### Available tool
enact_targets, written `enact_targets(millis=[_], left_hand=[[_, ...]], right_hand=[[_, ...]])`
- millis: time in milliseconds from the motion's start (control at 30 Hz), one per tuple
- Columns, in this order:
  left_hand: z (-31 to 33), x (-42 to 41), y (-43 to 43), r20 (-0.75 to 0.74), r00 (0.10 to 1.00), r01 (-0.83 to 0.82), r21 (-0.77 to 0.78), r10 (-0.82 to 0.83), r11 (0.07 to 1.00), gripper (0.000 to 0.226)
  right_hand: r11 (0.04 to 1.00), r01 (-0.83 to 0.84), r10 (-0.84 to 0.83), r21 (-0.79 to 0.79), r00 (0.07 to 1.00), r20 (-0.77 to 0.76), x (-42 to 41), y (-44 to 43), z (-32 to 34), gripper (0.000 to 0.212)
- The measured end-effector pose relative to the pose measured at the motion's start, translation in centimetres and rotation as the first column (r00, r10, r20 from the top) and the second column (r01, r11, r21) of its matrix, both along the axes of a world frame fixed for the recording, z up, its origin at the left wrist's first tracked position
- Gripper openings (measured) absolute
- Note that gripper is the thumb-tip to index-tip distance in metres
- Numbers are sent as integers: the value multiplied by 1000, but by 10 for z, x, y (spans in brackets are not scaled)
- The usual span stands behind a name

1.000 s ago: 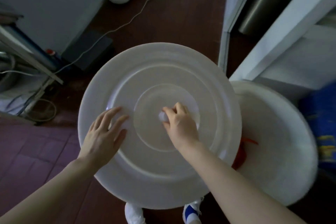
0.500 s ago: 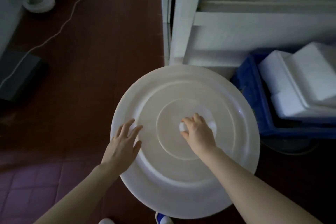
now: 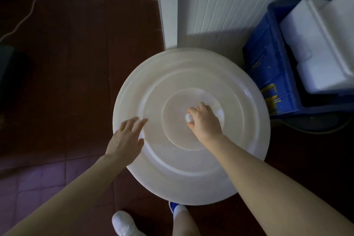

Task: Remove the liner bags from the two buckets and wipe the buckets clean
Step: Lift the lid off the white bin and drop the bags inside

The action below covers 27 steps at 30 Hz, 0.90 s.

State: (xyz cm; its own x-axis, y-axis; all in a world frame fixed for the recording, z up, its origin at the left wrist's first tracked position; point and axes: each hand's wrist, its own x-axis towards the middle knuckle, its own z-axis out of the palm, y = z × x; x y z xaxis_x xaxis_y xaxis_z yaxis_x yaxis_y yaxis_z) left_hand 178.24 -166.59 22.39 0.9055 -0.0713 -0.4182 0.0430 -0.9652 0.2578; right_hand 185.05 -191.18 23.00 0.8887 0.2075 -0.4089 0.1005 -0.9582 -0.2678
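Note:
A big round white lid with raised rings fills the middle of the head view. My right hand is closed around the small white knob at its centre. My left hand lies with fingers spread on the lid's left rim and holds nothing. No bucket or liner bag shows; whatever is under the lid is hidden.
A white panelled wall and post stand just behind the lid. To the right is a blue crate holding white foam boxes. A white cable runs over the dark red floor at the left. My white shoe is below.
The lid, with both hands on it, has travelled right, away from the second white bucket and towards the wall and blue crate. That bucket has left the view. My left hand slid to the rim.

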Motion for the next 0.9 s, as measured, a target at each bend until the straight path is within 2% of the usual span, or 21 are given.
enact_targets(millis=[367, 533, 667, 900], left_hand=[[-11, 8, 18, -61, 998, 5, 12, -4, 1000, 74], [-7, 8, 23, -74, 997, 25, -15, -26, 1000, 74], [3, 3, 35, -28, 999, -46, -69, 44, 997, 68], [26, -49, 109, -1, 961, -275, -136, 277, 952, 59]], right_hand=[[999, 29, -29, 24, 1000, 5, 14, 22, -13, 31], [1000, 0, -1, -21, 1000, -13, 14, 25, -8, 37], [988, -111, 118, -109, 991, 63, 10, 40, 4, 46], [923, -384, 383, -28, 909, 161, -6, 128, 47, 44]])
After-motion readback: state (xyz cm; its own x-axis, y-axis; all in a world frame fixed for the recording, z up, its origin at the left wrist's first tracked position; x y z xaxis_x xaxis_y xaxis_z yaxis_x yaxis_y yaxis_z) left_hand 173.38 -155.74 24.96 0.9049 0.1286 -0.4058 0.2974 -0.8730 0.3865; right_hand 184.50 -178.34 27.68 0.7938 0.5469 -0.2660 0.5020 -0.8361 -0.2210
